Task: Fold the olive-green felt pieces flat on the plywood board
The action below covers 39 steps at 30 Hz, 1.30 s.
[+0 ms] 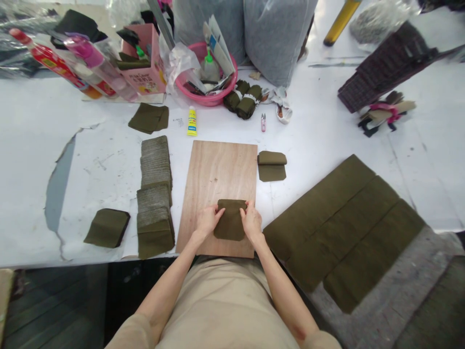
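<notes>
An olive-green fabric piece [230,222] with trimmed corners lies on the lower part of a wooden board [214,165]. My left hand [209,219] pinches its left edge near the top, thumb on the cloth. At the upper right corner my right hand [251,219] grips the fabric the same way, thumb and fingers closed on it. Just right of the board rests a folded olive fabric piece [272,166]. To the left stands a long overlapping row of olive fabric pieces [155,198].
A small fabric stack [107,228] and more pieces [148,118] lie left. Large olive panels [345,232] spread at right. A yellow glue tube [192,122], thread snips [263,122], a pink basket [207,98] and bottles [98,68] stand or lie farther back.
</notes>
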Each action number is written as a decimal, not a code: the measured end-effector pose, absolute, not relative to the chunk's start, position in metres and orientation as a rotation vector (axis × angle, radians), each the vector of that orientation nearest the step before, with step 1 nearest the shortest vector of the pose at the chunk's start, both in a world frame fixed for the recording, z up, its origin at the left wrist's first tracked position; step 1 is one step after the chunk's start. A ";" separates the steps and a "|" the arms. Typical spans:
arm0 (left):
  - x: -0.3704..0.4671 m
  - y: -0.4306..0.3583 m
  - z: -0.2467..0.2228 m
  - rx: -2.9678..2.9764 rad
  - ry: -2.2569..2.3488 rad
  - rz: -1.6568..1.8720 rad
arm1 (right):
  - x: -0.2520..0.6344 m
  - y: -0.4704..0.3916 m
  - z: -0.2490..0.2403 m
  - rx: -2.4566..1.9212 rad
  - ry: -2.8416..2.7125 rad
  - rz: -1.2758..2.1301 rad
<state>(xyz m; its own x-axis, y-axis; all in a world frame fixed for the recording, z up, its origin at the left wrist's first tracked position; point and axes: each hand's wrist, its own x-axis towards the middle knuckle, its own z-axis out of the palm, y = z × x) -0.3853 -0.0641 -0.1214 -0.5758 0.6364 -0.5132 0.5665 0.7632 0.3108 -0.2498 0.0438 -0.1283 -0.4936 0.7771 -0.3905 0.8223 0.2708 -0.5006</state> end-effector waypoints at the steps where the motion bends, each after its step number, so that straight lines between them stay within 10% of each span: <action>1: -0.385 -0.064 -0.121 0.892 2.345 0.145 | -0.250 0.043 -0.128 1.553 2.459 -0.980; 39: -0.377 -0.065 -0.123 0.800 2.430 0.132 | -0.248 0.058 -0.121 1.288 2.562 -0.951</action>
<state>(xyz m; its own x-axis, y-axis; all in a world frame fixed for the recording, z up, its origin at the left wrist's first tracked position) -0.3775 -0.0654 -0.1227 -0.6571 0.5723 -0.4906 0.5159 0.8160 0.2608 -0.2478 0.0578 -0.1210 -0.6308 0.6825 -0.3692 0.7580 0.4404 -0.4811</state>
